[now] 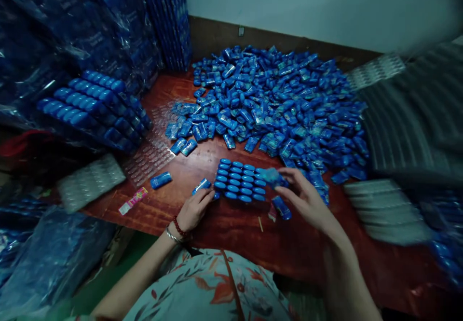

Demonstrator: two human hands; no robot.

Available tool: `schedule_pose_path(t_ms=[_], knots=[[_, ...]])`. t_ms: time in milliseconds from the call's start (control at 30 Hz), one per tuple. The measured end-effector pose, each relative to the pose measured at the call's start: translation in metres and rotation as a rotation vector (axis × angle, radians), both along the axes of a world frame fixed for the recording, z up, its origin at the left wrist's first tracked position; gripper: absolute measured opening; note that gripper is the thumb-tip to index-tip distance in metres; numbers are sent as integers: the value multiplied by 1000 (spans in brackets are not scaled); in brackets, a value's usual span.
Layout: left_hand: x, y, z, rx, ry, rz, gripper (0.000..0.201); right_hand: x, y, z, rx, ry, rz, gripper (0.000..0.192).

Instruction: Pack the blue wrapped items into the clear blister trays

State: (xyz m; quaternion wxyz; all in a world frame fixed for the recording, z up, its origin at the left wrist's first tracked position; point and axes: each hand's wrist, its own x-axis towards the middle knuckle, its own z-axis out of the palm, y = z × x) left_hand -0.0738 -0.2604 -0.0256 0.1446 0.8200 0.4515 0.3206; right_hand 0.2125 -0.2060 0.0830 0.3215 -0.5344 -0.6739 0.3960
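Note:
A clear tray (239,180) filled with rows of small blue packets lies on the reddish wooden table (231,234) in front of me. My left hand (194,208) rests at the tray's left edge, fingers curled on one blue packet (201,185). My right hand (304,195) is at the tray's right end and pinches another blue packet (272,176), blurred by motion. One more packet (281,207) lies just under that hand. A big heap of loose blue packets (275,104) covers the table beyond the tray.
Stacked filled trays (90,106) sit at the left, with wrapped blue bundles (75,26) behind. Empty clear trays lie at the left (90,181) and in piles at the right (383,210). A single packet (160,180) and a pink wrapper (133,200) lie near the front left.

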Motion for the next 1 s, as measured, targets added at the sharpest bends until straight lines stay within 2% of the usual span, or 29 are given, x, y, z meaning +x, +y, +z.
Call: schedule_pose_path(t_ms=[100, 200, 333, 467, 533, 600, 667, 833, 900, 1000], knots=[[-5, 7, 8, 23, 182, -95, 34, 22, -46, -28, -87, 68, -208, 28], [-3, 19, 26, -60, 345, -194, 28, 21, -76, -53, -52, 27, -324, 24], [2, 34, 42, -141, 450, -293, 23, 6, -91, -79, 177, -173, -274, 20], [-1, 36, 38, -144, 414, -302, 24, -1, -89, -101, 371, -304, -234, 27], [-4, 33, 34, -132, 372, -276, 24, 1, -85, -107, 463, -376, -132, 27], [-4, 28, 32, -129, 349, -258, 24, 3, -81, -106, 529, -495, 7, 28], [-2, 25, 33, -147, 358, -261, 23, 1, -77, -97, 546, -647, 126, 30], [10, 28, 40, -194, 460, -249, 21, -24, -59, -60, 423, -971, 390, 25], [12, 29, 39, -179, 470, -223, 22, -30, -49, -50, 354, -996, 448, 24], [10, 28, 32, -111, 423, -194, 25, -23, -38, -45, 232, -886, 455, 23]])
